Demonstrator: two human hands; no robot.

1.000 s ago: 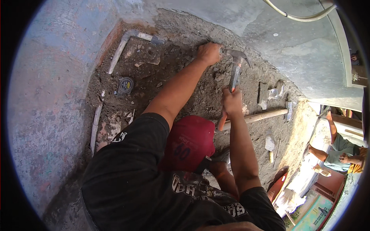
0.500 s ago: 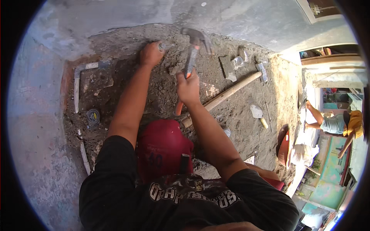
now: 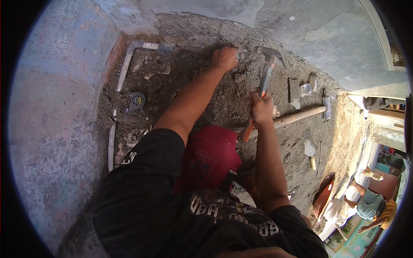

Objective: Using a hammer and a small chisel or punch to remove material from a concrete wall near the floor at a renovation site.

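Note:
My left hand (image 3: 225,59) is a fist against the dug ground near the foot of the back wall. It is wrapped round what looks like a metal chisel, now almost wholly hidden by the fingers. My right hand (image 3: 261,111) grips the orange and grey handle of a claw hammer (image 3: 264,77). The steel hammer head is to the right of my left fist, apart from it. Below the hands, between my arms, is dark red cloth (image 3: 208,157) over my knee.
Grey pipes (image 3: 125,71) run along the left wall, near a round tape measure (image 3: 137,100). A long-handled sledgehammer (image 3: 297,117), a trowel (image 3: 309,148) and broken lumps (image 3: 306,90) lie to the right. Farther right are a reddish-brown basin (image 3: 323,197) and another person (image 3: 373,206).
The view has turned, so the scene appears farther right. The hammer head has come lower relative to my left fist, and the chisel's round end no longer shows. The other person's posture has changed.

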